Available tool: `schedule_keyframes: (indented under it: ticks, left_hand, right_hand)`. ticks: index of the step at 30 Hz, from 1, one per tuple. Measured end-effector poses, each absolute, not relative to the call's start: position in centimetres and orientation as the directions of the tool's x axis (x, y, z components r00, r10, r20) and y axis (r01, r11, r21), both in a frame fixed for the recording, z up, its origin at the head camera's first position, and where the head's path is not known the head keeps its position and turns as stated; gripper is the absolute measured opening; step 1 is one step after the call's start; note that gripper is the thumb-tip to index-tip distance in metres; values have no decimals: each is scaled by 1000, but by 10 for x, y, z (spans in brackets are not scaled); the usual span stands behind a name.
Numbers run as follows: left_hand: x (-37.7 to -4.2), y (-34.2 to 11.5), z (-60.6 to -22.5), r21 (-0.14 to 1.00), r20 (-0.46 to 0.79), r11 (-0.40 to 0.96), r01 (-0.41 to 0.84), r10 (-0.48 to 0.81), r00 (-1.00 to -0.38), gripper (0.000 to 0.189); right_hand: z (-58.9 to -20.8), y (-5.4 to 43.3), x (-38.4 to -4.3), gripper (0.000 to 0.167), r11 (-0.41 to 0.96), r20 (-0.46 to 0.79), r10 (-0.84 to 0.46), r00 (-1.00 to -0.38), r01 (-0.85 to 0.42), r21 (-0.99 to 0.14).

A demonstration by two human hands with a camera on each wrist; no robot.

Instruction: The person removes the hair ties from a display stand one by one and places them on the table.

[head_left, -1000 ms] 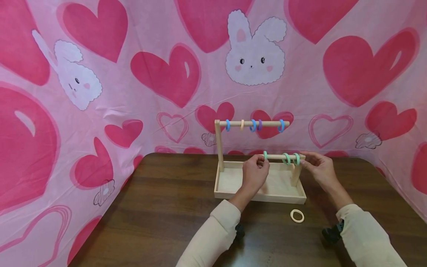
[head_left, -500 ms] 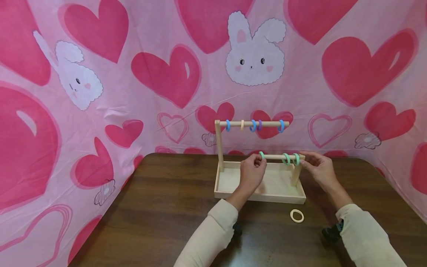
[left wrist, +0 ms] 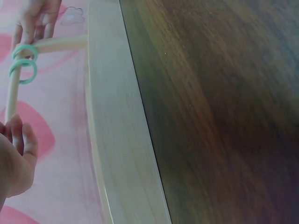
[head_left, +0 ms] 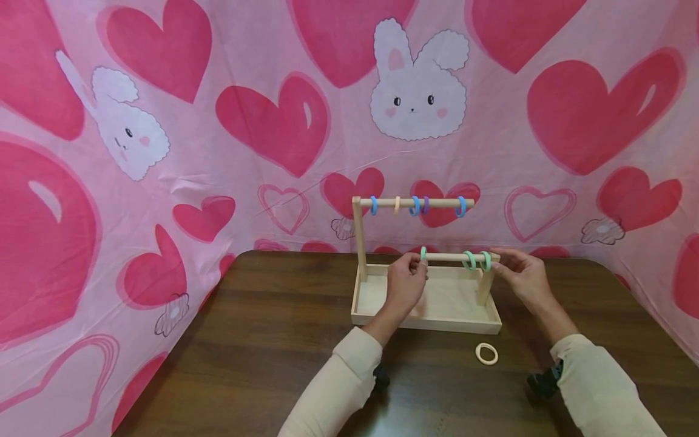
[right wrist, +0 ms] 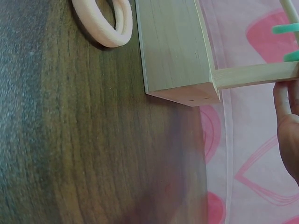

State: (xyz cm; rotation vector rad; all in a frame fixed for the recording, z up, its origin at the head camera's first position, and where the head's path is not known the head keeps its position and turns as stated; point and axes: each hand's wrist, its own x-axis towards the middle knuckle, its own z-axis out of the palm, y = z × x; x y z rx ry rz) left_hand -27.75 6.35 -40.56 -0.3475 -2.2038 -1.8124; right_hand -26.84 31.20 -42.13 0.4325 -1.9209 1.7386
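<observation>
From my head I count nine rings: three blue rings [head_left: 374, 206], one peach ring [head_left: 397, 205] and one purple ring [head_left: 425, 205] on the upper rod [head_left: 442, 203], three green rings [head_left: 472, 262] at the lower rod [head_left: 448, 257], one cream ring [head_left: 477, 353] on the worktop [head_left: 262, 340]. My left hand [head_left: 404, 282] pinches one green at that rod's free end; whether it encircles the rod I can't tell. My right hand [head_left: 524, 279] clasps the post [head_left: 485, 288] top. My left wrist shows just two greens. My right wrist alone reveals two dark marks on the tray's [right wrist: 184, 93] end wall.
</observation>
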Motion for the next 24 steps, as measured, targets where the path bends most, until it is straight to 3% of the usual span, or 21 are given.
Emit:
schedule_keyframes:
  ticks: [24]
  left_hand:
    - [-278,48,-407,915,367,181,360,-8,-930,9]
  right_hand:
    - [-421,311,-267,46,149,552,106,-827,-536,-831]
